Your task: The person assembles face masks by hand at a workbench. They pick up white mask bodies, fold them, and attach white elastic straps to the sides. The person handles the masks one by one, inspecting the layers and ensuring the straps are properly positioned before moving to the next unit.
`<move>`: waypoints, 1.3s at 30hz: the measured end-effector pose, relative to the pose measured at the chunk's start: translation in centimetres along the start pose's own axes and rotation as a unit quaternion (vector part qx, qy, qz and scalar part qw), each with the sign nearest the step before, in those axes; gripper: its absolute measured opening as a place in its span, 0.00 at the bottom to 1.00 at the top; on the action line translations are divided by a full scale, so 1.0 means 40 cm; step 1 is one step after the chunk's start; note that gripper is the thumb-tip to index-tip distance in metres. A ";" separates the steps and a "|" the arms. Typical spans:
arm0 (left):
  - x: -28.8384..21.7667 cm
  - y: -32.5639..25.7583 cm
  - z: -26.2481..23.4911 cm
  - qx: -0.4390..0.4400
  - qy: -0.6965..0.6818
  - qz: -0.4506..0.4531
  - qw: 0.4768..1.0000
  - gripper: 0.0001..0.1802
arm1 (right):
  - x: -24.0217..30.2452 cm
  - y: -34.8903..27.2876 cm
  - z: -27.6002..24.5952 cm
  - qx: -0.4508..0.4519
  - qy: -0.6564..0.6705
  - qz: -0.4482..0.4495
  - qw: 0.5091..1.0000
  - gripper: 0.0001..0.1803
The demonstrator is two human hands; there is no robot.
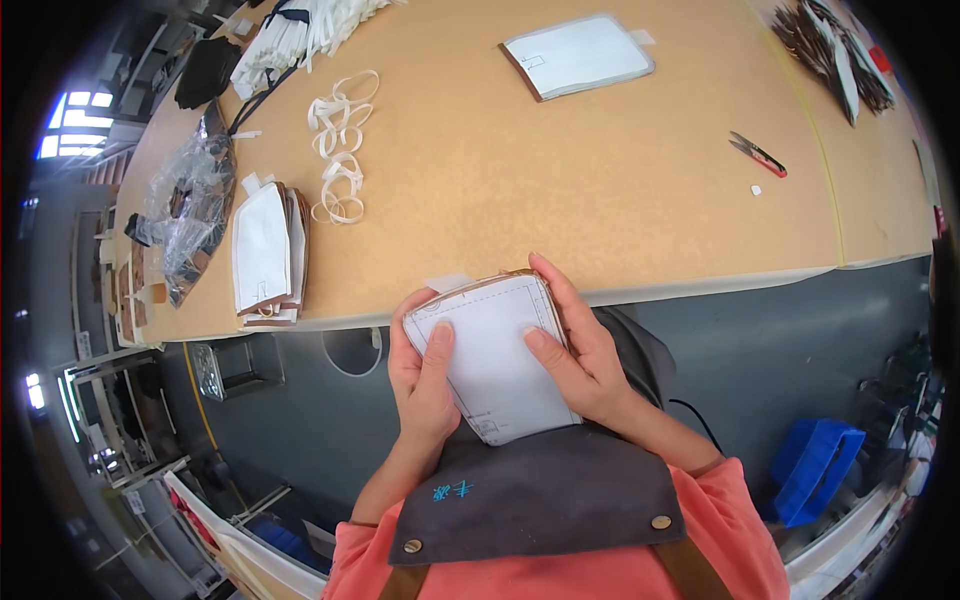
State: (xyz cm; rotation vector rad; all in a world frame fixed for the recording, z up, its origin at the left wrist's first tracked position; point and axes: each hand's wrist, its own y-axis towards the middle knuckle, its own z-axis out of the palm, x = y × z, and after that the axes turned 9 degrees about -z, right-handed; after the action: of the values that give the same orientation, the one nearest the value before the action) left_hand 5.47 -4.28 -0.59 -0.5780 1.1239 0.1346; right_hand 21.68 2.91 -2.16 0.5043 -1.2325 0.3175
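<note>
A: What lettering lies nearest?
B: Turquoise characters (452, 491) on the apron (550, 515); beyond, small print (484, 424), illegible, on the white-faced piece (490, 360).
A: Its position and handling?
B: Between apron and table (600, 190). Left hand (425, 385) and right hand (588, 365) pinch opposite edges, thumbs uppermost. Probably light, semi-stiff; side edges suit holding. Farther, a similar piece (580, 58) lies flat.

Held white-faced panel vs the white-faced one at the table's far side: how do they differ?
The held panel is gripped between the left hand and right hand; the far panel lies on the table.
The held panel's pale tab shows past its far edge; the far panel's, past its right end.
Both have white faces with drawn lines.
</note>
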 end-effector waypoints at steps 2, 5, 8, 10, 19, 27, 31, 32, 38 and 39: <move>0.001 -0.004 0.000 0.006 0.004 0.004 1.000 0.22 | -0.004 -0.008 0.006 -0.037 0.071 -0.004 0.997 0.33; 0.003 -0.013 0.005 0.004 -0.002 0.015 1.000 0.22 | -0.011 -0.006 -0.016 0.017 -0.193 -0.149 0.970 0.32; 0.008 -0.021 0.002 0.004 -0.008 0.016 1.000 0.24 | -0.007 -0.018 -0.025 0.030 -0.213 -0.144 0.966 0.31; 0.017 -0.016 -0.006 0.002 0.001 0.017 1.000 0.24 | -0.009 -0.023 -0.020 0.014 -0.087 -0.067 0.994 0.34; -0.011 0.020 0.004 -0.002 -0.076 0.006 0.997 0.29 | 0.009 -0.043 -0.016 0.068 -0.055 0.014 0.996 0.37; 0.025 0.001 -0.012 0.009 -0.042 0.053 0.998 0.31 | 0.012 -0.053 -0.012 0.075 -0.231 -0.171 0.955 0.32; -0.001 -0.039 -0.056 0.042 0.054 0.177 0.982 0.20 | -0.005 -0.035 -0.017 0.054 -0.277 -0.240 0.929 0.29; -0.011 -0.057 -0.048 0.066 0.083 0.162 0.981 0.15 | -0.001 -0.031 -0.011 0.042 -0.282 -0.246 0.927 0.29; -0.068 -0.088 0.025 0.111 0.029 0.037 0.993 0.09 | -0.027 -0.039 -0.015 0.068 -0.298 -0.256 0.917 0.21; -0.064 -0.084 0.018 0.121 0.019 0.032 0.992 0.09 | -0.033 -0.038 -0.016 0.065 -0.313 -0.278 0.906 0.21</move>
State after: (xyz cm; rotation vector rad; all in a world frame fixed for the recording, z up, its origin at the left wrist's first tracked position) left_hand 6.22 -6.30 3.10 -0.3299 1.1769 0.0415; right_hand 22.54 1.99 -3.86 1.1019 -1.6192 -0.2792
